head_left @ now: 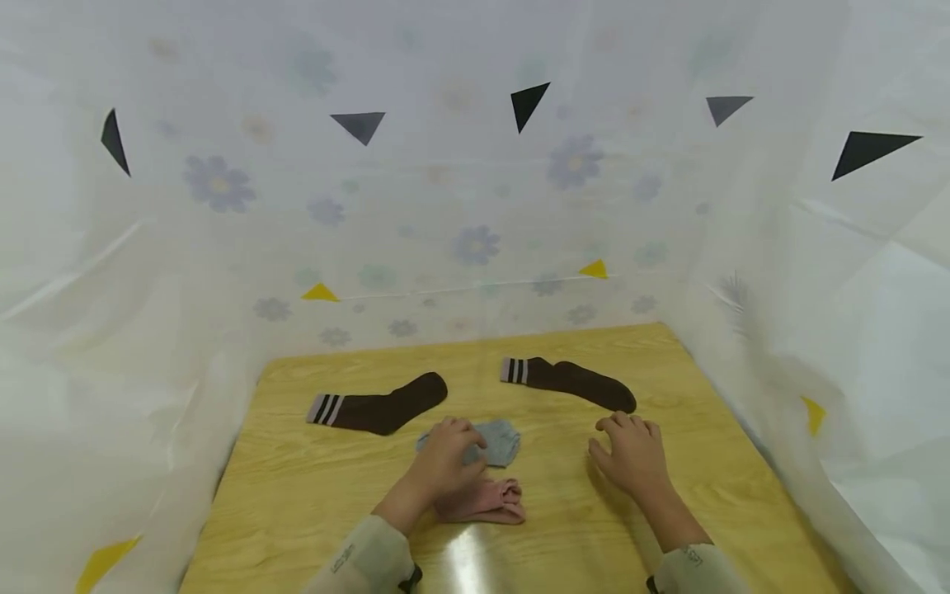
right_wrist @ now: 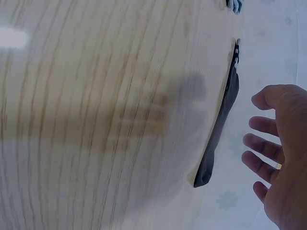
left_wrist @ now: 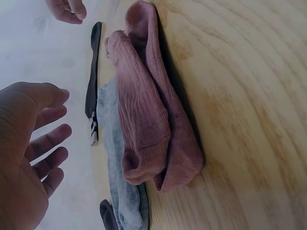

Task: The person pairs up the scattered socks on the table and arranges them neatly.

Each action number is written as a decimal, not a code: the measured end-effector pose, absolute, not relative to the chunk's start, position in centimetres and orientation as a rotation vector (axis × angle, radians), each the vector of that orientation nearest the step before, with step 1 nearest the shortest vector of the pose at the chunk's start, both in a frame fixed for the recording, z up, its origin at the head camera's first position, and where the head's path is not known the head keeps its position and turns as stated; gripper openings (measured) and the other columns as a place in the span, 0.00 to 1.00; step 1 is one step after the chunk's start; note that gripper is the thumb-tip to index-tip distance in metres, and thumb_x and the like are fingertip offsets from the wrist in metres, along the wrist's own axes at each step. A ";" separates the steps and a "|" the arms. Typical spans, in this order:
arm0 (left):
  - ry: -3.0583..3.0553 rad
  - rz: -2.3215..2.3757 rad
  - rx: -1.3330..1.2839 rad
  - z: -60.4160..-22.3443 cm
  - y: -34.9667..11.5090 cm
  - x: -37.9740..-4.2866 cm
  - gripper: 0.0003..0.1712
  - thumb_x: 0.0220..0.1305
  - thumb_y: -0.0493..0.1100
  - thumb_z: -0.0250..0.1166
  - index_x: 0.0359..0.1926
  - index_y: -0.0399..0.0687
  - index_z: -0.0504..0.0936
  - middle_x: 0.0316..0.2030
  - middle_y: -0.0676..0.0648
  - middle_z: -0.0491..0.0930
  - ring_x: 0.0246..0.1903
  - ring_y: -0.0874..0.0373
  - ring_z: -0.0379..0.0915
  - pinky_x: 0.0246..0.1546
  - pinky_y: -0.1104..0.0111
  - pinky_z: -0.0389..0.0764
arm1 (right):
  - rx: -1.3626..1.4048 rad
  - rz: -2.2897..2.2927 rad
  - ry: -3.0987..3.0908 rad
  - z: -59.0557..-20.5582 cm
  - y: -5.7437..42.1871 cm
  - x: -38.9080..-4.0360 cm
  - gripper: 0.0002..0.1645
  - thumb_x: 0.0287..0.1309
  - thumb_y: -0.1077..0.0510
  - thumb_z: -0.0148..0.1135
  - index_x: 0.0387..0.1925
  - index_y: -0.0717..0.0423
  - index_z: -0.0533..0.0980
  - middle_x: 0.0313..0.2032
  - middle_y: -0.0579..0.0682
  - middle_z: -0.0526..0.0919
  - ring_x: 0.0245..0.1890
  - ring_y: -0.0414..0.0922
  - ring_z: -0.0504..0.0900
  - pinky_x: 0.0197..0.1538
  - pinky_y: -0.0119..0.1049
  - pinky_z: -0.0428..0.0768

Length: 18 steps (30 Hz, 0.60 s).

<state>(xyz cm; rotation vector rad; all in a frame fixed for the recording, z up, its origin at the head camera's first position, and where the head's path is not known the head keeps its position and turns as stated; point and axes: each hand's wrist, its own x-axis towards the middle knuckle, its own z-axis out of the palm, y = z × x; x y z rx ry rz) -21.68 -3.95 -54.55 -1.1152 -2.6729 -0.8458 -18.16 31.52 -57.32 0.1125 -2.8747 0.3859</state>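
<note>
The left hand (head_left: 445,455) and right hand (head_left: 634,452) hold nothing, fingers loose; the pink sock bundle (head_left: 486,503) lies folded, maybe to stay neat.

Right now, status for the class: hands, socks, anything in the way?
Left hand, right hand: empty, raised. Left dark sock, right dark sock: flat, apart, nothing lying on them. Grey bundle, pink bundle: partly hidden by left hand, head view.

brown socks (head_left: 386,412) with black-striped cuffs (head_left: 325,409), pink cloth (head_left: 482,503), blue-grey cloth (head_left: 500,443)
</note>
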 end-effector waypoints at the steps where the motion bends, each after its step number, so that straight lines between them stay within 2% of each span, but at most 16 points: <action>1: -2.681 -0.852 -1.114 -54.4 -4.0 -21.7 0.07 0.65 0.41 0.74 0.43 0.45 0.91 0.40 0.46 0.86 0.40 0.51 0.76 0.46 0.54 0.78 | 0.113 0.388 -2.875 -57.3 31.5 -18.2 0.17 0.65 0.48 0.71 0.48 0.54 0.85 0.49 0.54 0.84 0.54 0.62 0.80 0.60 0.66 0.70; 7: -2.715 -0.847 -1.107 -54.0 -4.1 -22.0 0.09 0.68 0.42 0.73 0.46 0.45 0.90 0.42 0.47 0.85 0.42 0.51 0.75 0.48 0.53 0.77 | 0.099 0.395 -2.900 -57.1 31.2 -18.0 0.19 0.65 0.48 0.71 0.50 0.55 0.84 0.49 0.55 0.83 0.54 0.62 0.79 0.60 0.67 0.70; 18: -2.703 -0.806 -1.149 -54.1 -4.2 -22.7 0.18 0.69 0.43 0.73 0.56 0.40 0.87 0.46 0.41 0.85 0.44 0.49 0.76 0.49 0.51 0.78 | 0.051 0.421 -2.919 -57.3 30.9 -18.2 0.23 0.65 0.47 0.71 0.55 0.56 0.83 0.53 0.58 0.83 0.54 0.63 0.79 0.59 0.68 0.69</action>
